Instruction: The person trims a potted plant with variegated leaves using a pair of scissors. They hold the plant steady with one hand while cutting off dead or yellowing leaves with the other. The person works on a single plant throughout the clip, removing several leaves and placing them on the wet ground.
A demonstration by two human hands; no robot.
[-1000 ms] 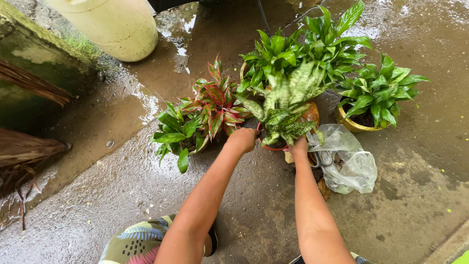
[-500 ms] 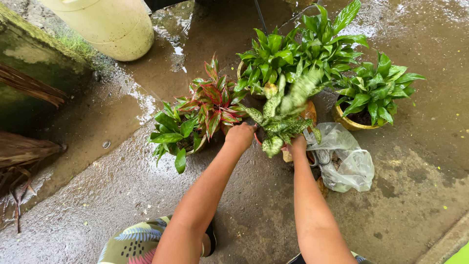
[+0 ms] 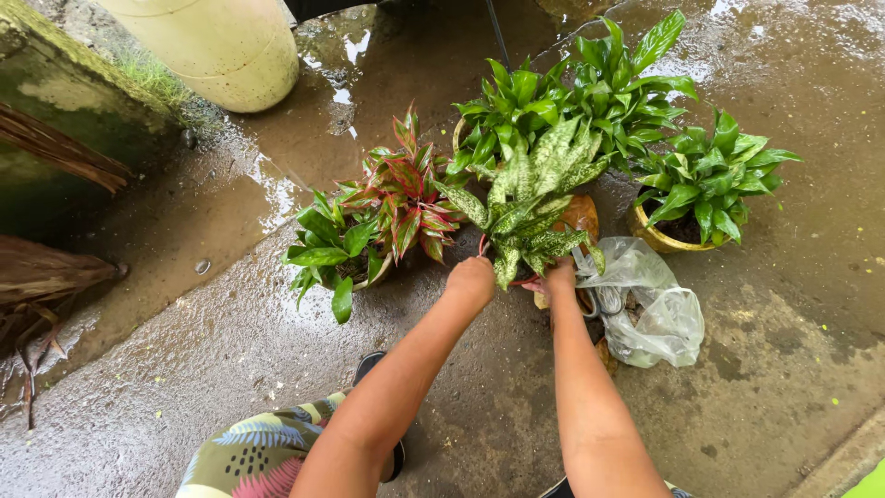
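Note:
A speckled green-and-white leafy plant (image 3: 530, 198) stands in a pot whose reddish rim just shows under the leaves. My left hand (image 3: 472, 279) is closed at the pot's left rim. At the pot's right side, my right hand (image 3: 556, 277) grips the rim under the leaves; the fingers of both hands are partly hidden by foliage. A red-and-green leafy plant (image 3: 396, 198) sits just left of my left hand.
A bushy green plant (image 3: 590, 92) stands behind, and another in a yellow pot (image 3: 705, 184) to the right. A clear plastic bag (image 3: 645, 304) lies right of my right hand. A pale large container (image 3: 217, 41) and a mossy wall (image 3: 55, 83) are at far left. The concrete floor (image 3: 230, 350) is wet.
The speckled plant's leaves shifted and straightened as both hands adjusted at the pot; the hands stay at its rim.

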